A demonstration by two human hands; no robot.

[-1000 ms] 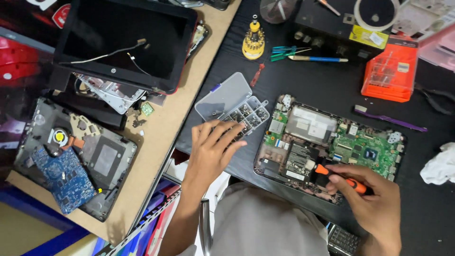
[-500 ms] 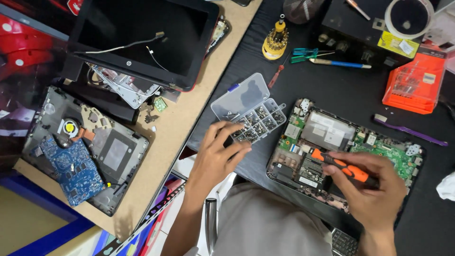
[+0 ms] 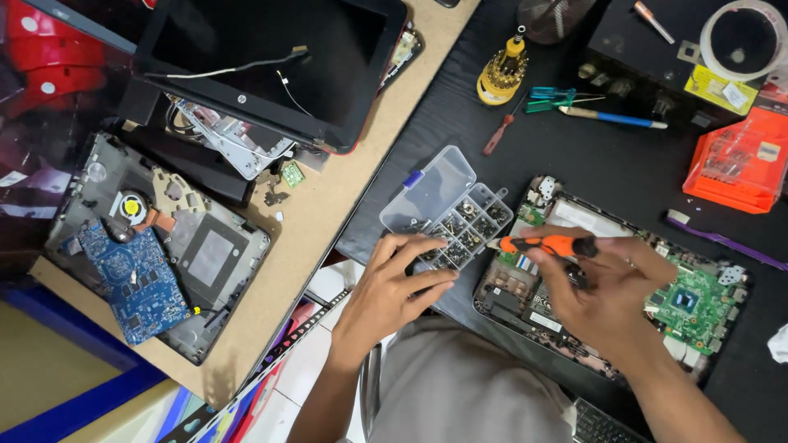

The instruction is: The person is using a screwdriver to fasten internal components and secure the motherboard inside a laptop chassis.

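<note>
One head-worn camera looks steeply down from above the person's lap, close over the dark tabletop (image 3: 624, 164); both forearms enter from the lower edge; no second view

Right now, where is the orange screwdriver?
In the head view, right of centre: the right hand holds the orange screwdriver between the screw box and the laptop base.

screwdriver (image 3: 548, 244) orange-black | circuit board (image 3: 694, 299) green | parts box (image 3: 450, 212) clear | case (image 3: 736, 164) orange
</note>
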